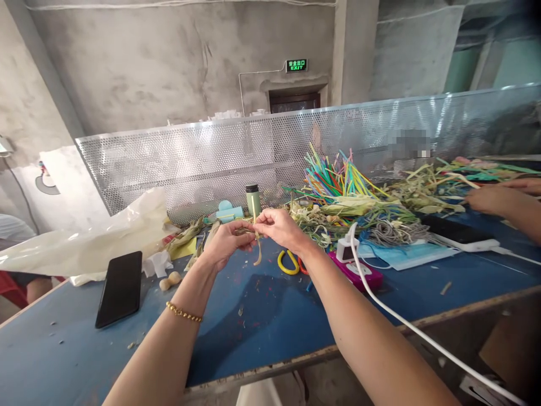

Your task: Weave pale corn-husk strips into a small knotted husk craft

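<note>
A thin pale yellow strip (254, 207) stands up between my fingertips over the blue table, and its browner tail curls down below them. What it is made of I cannot make out. My left hand (228, 241) pinches it from the left, thumb and fingers closed. From the right, my right hand (279, 226) grips the same spot, its fingertips touching those of the left. Just behind my hands is a green bottle with a black lid (252, 197). Scissors with yellow and red handles (288, 263) lie near my right wrist, partly hidden by the forearm.
Colourful pipe cleaners (333, 175) and dried husks (313, 217) heap up at the back right. A white cable (393, 318) runs from a magenta power strip (369, 278). Left are a black phone (119, 289) and wooden beads (169, 281). Another person's hand (499, 198) works at right.
</note>
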The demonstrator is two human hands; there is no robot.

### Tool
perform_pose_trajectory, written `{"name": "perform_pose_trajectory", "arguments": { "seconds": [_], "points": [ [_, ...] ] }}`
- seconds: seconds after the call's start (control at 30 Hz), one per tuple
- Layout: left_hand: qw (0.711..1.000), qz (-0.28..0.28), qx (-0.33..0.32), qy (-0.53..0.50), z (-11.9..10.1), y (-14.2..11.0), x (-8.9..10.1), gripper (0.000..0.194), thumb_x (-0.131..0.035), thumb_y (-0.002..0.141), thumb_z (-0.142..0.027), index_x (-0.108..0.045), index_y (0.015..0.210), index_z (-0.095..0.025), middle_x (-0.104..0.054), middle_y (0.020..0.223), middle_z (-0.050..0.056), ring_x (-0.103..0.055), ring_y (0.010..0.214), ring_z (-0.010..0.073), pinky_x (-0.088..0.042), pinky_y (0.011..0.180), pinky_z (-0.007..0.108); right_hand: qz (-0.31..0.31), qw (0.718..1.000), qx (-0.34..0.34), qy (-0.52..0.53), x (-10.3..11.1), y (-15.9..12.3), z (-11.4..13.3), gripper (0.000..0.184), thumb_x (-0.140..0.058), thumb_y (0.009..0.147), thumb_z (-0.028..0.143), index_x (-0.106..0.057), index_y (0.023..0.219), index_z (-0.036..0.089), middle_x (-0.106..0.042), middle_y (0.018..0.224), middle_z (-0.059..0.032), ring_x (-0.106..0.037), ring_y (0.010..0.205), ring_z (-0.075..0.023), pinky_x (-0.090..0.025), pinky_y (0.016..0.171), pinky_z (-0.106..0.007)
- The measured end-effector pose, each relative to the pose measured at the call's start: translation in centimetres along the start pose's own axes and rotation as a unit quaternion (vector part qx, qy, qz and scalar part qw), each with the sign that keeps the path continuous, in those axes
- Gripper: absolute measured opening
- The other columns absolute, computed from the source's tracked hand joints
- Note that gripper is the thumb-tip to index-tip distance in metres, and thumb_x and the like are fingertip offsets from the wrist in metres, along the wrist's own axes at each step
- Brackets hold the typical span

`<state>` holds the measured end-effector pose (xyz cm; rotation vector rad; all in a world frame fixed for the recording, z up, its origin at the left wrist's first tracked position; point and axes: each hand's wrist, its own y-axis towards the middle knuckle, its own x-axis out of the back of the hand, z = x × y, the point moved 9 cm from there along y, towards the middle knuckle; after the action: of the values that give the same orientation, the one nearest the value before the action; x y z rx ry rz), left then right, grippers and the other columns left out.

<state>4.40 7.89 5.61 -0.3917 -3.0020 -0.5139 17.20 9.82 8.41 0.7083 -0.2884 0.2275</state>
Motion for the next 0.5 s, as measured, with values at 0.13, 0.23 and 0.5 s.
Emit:
{"name": "perform_pose_trajectory", "arguments": {
  "seconds": [0.13,0.23,0.5],
  "points": [
    [1.0,-0.009,-0.007,-0.008,-0.1,0.0,-0.6,0.032,-0.086,0.068,-0.034,-0.068,0.086,-0.014,-0.073,0.068,0.006,-0.058,0.047,0.0109,-0.043,0.048,0.023,-0.016,1.0,-0.004,-0.006,0.1,0.1,-0.3,0.016,-0.073,0.076,0.029,-0.064,0.073,0.016,-0.062,0.062,0.0001,-0.053,0.055,-0.0118,-0.039,0.052,-0.025],
    [0.999,-0.034,-0.034,-0.01,-0.5,0.0,-0.3,0.034,-0.089,0.064,-0.037,-0.068,0.077,-0.013,-0.07,0.063,0.004,-0.05,0.041,0.0067,-0.033,0.041,0.02,-0.021,1.0,0.003,-0.002,-0.1,0.1,-0.2,0.014,-0.072,0.076,0.027,-0.064,0.072,0.016,-0.063,0.061,0.0004,-0.054,0.055,-0.0116,-0.039,0.052,-0.025],
    [0.998,0.002,0.005,-0.062,0.1,0.0,-0.5,0.031,-0.093,0.057,-0.028,-0.072,0.071,-0.011,-0.061,0.055,0.001,-0.044,0.042,0.0045,-0.028,0.042,0.02,-0.015,0.998,0.05,0.023,-0.3,0.0,1.2,0.016,-0.081,0.073,0.028,-0.07,0.07,0.016,-0.062,0.074,0.0,-0.056,0.068,-0.0124,-0.045,0.067,-0.028]
  ]
}}
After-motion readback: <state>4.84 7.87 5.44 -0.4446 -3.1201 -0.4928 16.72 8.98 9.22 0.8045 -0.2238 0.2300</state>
